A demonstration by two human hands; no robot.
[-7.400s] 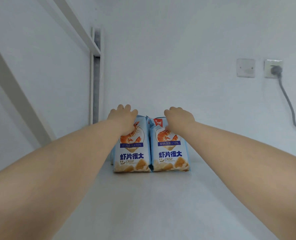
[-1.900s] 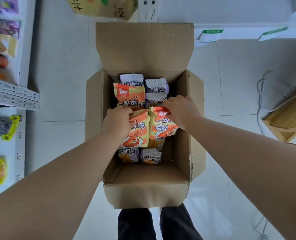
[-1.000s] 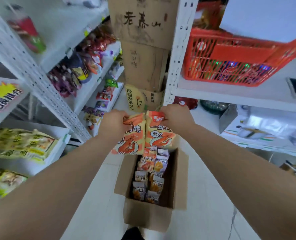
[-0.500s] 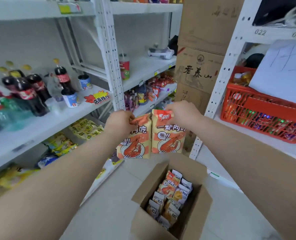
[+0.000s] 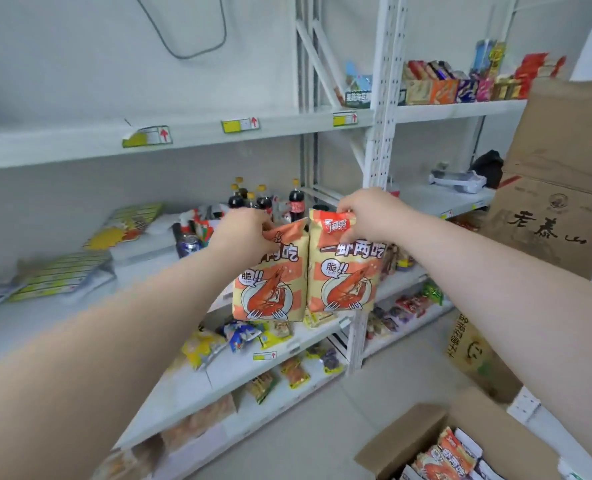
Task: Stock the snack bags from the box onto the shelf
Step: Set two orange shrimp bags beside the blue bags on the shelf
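Observation:
Two orange and cream shrimp snack bags hang side by side in front of the white shelving. My left hand [image 5: 242,230] grips the top of the left snack bag [image 5: 270,285]. The right snack bag [image 5: 345,271] hangs from its top edge, pinched by my right hand [image 5: 367,213]. Both bags are in the air, level with the shelf of bottles. The open cardboard box [image 5: 422,434] sits on the floor at the lower right, with several more snack bags [image 5: 447,459] inside. Above the bags runs a white upper shelf [image 5: 80,147] with yellow price tags.
Dark drink bottles [image 5: 267,199] and yellow packs [image 5: 62,271] stand on the middle shelf. Lower shelves hold several small snack packs [image 5: 253,334]. A white upright post [image 5: 379,133] divides the bays. Stacked cardboard cartons [image 5: 557,188] stand at the right.
Both hands took the two orange bags out of the box and lifted them. My view has swung up from the box and floor to the shelves on the left.

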